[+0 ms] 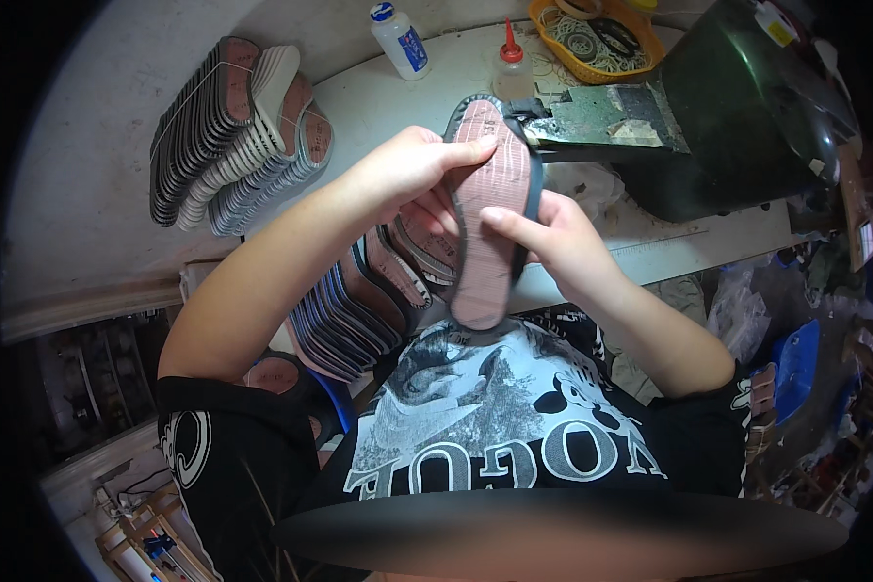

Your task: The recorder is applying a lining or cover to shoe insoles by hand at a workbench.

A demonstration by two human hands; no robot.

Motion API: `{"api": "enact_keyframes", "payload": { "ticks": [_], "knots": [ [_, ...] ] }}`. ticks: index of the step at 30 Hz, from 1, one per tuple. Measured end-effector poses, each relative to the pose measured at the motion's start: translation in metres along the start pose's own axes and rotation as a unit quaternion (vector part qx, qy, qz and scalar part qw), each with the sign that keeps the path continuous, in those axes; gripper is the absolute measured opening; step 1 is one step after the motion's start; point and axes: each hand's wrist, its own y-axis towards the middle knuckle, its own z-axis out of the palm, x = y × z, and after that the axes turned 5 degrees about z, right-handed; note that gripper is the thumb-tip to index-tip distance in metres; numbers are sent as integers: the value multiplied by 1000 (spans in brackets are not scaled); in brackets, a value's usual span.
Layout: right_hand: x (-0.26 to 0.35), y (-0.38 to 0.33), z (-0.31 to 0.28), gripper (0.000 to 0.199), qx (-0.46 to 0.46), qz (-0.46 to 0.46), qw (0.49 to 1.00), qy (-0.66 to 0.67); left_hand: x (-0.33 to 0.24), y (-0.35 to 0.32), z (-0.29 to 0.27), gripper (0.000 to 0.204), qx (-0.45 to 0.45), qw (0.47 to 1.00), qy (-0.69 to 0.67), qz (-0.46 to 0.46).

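Note:
A pink shoe insole (485, 262) with a dark stitched-looking rim is held up in front of my chest, its wide toe end away from me. My left hand (422, 175) grips its left edge, thumb pressed on the pink face and fingers behind. On the right side my right hand (563, 242) pinches it lower down, the thumb also on the face. The toe end meets the tip of a green machine's narrow arm (606, 121). Whether the rim is caught in the tip I cannot tell.
Tied bundles of insoles (204, 126) stand at the far left. More insoles (354, 306) are stacked near my left forearm. Behind are a white bottle (400, 44), a red-tipped squeeze bottle (511, 70) and a yellow basket (543, 29) of cords. The dark machine body (747, 116) fills the right.

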Motion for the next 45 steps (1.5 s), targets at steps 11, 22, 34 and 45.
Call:
{"api": "enact_keyframes", "payload": {
  "ticks": [11,22,34,45],
  "knots": [
    [23,22,-9,28,-21,-39,998,53,16,6,-10,38,-64,994,-49,69],
    [-14,-25,-3,23,-4,49,993,112,8,18,-21,41,-91,992,-70,56],
    [12,-3,20,24,-60,-2,977,206,-27,55,-67,80,-134,921,344,122],
    [32,7,29,28,-88,31,957,275,-72,96,-59,46,269,824,417,274]
  ]
}}
